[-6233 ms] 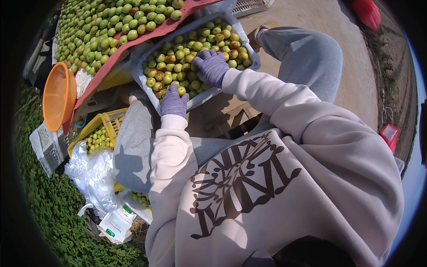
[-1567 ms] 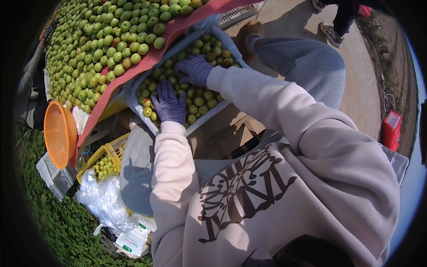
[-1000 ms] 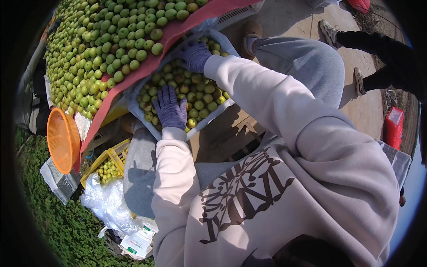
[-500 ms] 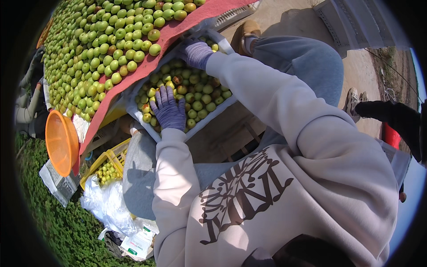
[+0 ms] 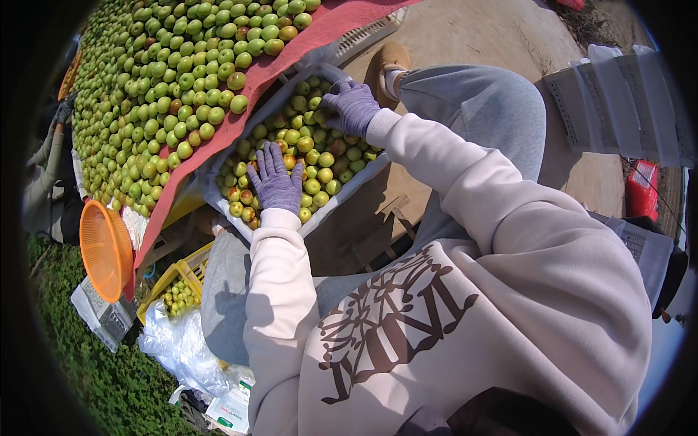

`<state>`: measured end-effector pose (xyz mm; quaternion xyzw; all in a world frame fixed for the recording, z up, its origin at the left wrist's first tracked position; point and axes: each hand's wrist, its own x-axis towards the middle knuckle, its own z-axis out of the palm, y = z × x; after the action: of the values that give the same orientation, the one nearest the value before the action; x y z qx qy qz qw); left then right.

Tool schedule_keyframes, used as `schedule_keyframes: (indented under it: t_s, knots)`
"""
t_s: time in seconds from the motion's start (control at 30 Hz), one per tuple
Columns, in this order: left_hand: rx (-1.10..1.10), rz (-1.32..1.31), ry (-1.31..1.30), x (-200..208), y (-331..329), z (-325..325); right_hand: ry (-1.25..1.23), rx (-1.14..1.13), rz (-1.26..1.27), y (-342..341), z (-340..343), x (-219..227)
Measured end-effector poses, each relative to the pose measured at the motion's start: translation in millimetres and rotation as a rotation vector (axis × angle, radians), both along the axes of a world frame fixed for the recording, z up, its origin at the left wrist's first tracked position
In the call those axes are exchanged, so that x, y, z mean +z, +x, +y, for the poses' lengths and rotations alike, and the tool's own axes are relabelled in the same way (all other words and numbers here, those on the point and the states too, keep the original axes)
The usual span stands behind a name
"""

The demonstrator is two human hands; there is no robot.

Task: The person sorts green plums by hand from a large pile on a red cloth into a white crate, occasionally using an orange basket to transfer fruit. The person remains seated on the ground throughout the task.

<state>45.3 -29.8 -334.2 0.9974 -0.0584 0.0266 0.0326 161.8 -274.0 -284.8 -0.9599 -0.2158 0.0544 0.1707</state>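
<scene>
A pale crate (image 5: 349, 195), lined with thin plastic, stands before me full of small green jujubes (image 5: 318, 168), some with brown-red patches. On the fruit near its left part my left hand (image 5: 276, 180), in a purple knit glove, lies with its fingers spread. My right hand (image 5: 352, 109), gloved alike, rests over the jujubes along the crate's far right side. Its fingers are bent a little but apart, and I see nothing gripped in them. Beyond the crate a large heap of the same jujubes (image 5: 167, 94) lies on a red cloth (image 5: 174, 166).
At the left are an orange basket (image 5: 105, 251), a yellow crate (image 5: 149, 294) holding jujubes, and clear plastic bags (image 5: 178, 345). Lined crates (image 5: 618, 109) stand stacked at the right, near a red crate (image 5: 643, 190). Another person's sleeve (image 5: 52, 171) shows at the far left.
My right hand has come off the crate's far corner and moved right and nearer, onto the jujubes. The left hand remains spread on the fruit. The whole view has shifted slightly.
</scene>
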Motion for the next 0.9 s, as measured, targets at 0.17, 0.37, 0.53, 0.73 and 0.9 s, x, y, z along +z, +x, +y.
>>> schedule_keyframes:
  t_s: [0.17, 0.37, 0.53, 0.73, 0.9]
  knots:
    - [0.008, 0.031, -0.004, 7.7, -20.6, -7.0, -0.021, 0.149, -0.042, -4.0, 6.0, 3.7]
    - [0.032, 0.116, -0.040, 3.2, -33.9, -15.5, -0.051, 0.191, -0.045, -20.4, 17.7, 11.2]
    - [0.029, 0.077, -0.046, 2.4, -32.7, -14.4, -0.186, 0.120, -0.037, -32.4, 26.7, 12.4]
    - [0.133, -0.101, -0.365, 28.8, 13.8, -3.0, -0.112, 0.052, -0.053, -38.6, 31.1, 8.1]
    - [0.175, 0.298, -0.214, 45.0, 100.2, 4.3, 0.051, -0.040, -0.093, -38.4, 40.3, 2.9]
